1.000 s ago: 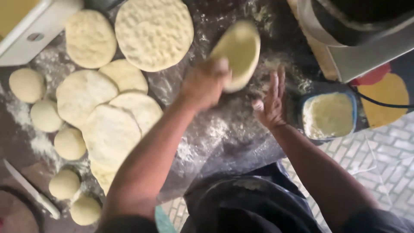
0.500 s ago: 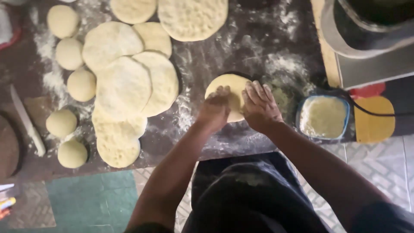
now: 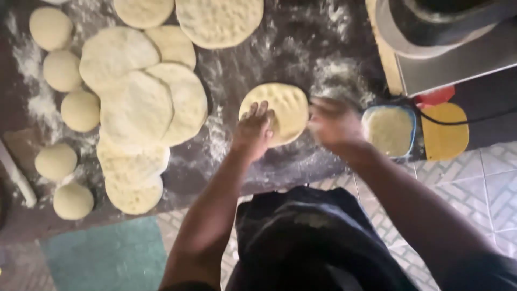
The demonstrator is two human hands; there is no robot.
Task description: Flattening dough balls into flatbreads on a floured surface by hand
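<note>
**Hands working a dough round on a floured counter**

The left hand is lying flat, fingers spread, pressing on the left edge of a pale yellow, dimpled dough round that is sitting on the dark, flour-dusted counter. The right hand is hovering at the round's right edge — it is blurred, so its grip cannot be told.

Just right of that hand, a small blue-rimmed square tub of pale flour is sitting beside a flat yellow shape and a red one.

To the left, a heap of flattened, overlapping dough discs is lying — smooth round dough balls are lining its left side.
</note>
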